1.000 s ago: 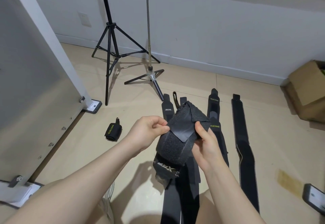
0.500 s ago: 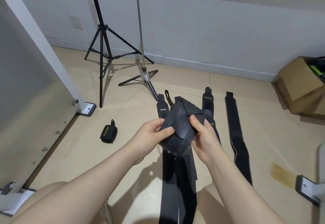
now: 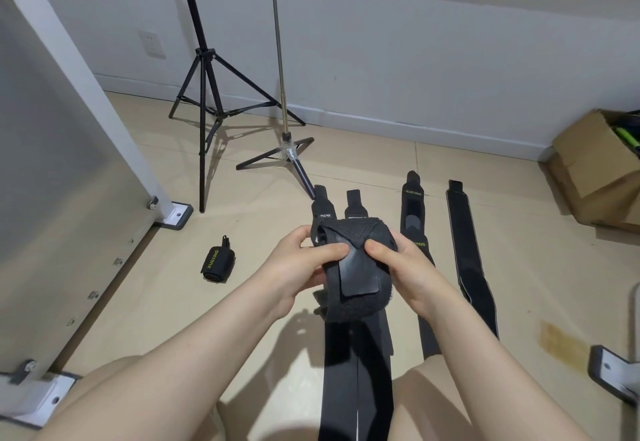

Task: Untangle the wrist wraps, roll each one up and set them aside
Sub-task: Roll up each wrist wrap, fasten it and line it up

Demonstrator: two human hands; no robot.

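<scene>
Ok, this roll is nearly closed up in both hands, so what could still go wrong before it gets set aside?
1. The smooth closure tab lies on the rolled wrap with both thumbs just above it; if it isn't pressed down fully, the roll may spring open once released.
2. The left hand and right hand hold it directly above the flat wraps on the floor; a drop could snag or disturb them.

Tile floor [image 3: 145,302]: flat wrist wraps [image 3: 464,253], one rolled wrap [image 3: 216,264].

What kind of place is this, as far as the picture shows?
Probably a room used as a makeshift recording space: two tripod stands by the wall, a cardboard box, and wrist wraps laid out on the tiled floor.
</scene>
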